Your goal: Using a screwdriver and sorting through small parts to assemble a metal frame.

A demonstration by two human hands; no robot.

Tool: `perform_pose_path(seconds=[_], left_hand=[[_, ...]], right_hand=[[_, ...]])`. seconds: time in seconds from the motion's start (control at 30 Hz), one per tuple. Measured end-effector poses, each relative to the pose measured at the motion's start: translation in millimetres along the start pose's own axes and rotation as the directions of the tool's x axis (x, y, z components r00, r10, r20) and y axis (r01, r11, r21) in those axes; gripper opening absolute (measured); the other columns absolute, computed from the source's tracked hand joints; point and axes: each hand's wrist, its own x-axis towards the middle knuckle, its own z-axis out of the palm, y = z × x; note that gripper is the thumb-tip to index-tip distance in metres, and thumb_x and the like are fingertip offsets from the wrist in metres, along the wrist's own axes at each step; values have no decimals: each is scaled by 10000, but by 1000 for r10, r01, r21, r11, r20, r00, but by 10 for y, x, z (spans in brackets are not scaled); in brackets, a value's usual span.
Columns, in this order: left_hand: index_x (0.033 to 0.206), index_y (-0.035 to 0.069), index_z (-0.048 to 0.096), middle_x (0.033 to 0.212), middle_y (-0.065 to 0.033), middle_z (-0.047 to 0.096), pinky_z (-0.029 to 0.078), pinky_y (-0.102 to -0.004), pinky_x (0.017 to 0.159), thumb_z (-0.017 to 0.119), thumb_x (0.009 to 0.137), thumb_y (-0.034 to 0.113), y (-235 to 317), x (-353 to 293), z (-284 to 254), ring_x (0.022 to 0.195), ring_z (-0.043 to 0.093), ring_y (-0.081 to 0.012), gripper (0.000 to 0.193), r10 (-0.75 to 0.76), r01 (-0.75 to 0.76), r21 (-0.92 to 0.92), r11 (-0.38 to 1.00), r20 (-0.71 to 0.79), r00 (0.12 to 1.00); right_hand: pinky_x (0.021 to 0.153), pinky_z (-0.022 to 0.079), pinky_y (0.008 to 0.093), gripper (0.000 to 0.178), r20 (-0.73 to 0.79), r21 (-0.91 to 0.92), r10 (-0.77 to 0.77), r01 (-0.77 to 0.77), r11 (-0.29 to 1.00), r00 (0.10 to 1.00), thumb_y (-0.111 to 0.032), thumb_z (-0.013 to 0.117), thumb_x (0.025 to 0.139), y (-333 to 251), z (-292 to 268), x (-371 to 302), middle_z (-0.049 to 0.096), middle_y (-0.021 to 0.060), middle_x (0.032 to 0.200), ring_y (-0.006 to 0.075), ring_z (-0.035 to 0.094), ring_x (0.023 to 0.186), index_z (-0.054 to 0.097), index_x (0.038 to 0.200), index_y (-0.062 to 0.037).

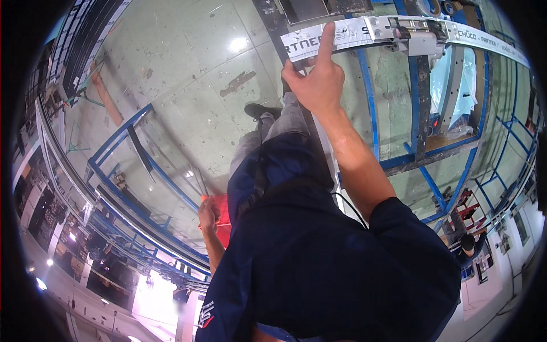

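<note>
My right hand [320, 85] reaches to the end of a long metal profile [356, 31] covered in white printed film. The index finger is stretched out on its face, and the thumb is spread toward the lower edge; the other fingers are curled or hidden. Just right of that hand, a silver hinge-like metal fitting [420, 40] is fixed on the profile. Low at my left side, my left hand [208, 216] is closed, with a small orange tip [204, 198] showing above it; the rest of what it holds is hidden. Beside it is a red object [221, 210], partly behind my body.
Blue metal frames [367, 102] with dark padded bars [420, 108] support the profile. Another blue rack [122, 134] stands at the left, near long bent-looking rails [62, 157]. Tape rolls [436, 8] lie at the top right. Another person [468, 245] is far right.
</note>
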Motion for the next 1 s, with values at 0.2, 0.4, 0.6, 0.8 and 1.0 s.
perform_pose_path(seconds=[0.2,0.4,0.6,0.8,1.0], left_hand=[[940,66,609,637,12,513,328,-247,404,632,997,350,373,42,23,468,459,-82,290,109,-109,-57,992,-8,994],[957,80,599,634,38,480,345,-249,426,641,999,325,414,28,51,480,456,-76,253,81,-79,-59,995,37,996],[947,86,594,645,36,481,382,-254,453,660,988,339,107,115,-19,491,469,-92,265,8,-9,17,1000,43,999],[954,82,592,608,25,478,325,-255,384,660,979,315,-167,153,75,434,456,-93,244,-24,24,-56,998,2,1000],[869,101,545,600,46,451,286,-258,377,648,993,276,-287,192,117,421,424,-73,238,44,-41,-164,986,16,999]], right_hand=[[656,591,358,1087,54,49,-5,3,999,999,-123,790,737,26,-25,1,760,155,883,301,758,752,131,1576,86],[671,593,346,1075,62,76,-17,12,997,998,-90,780,759,59,-8,1,764,173,932,300,767,803,105,1577,87],[636,596,389,1162,120,157,-2,-17,987,993,-100,781,737,35,-68,22,750,151,865,348,743,729,21,1607,17],[531,532,357,1157,181,-2,-74,76,997,981,-279,856,780,111,-263,63,718,143,738,230,644,509,106,1606,30],[694,573,430,708,690,-384,-110,490,783,716,-539,695,901,-512,-516,113,720,160,959,342,708,856,567,1354,-10]])
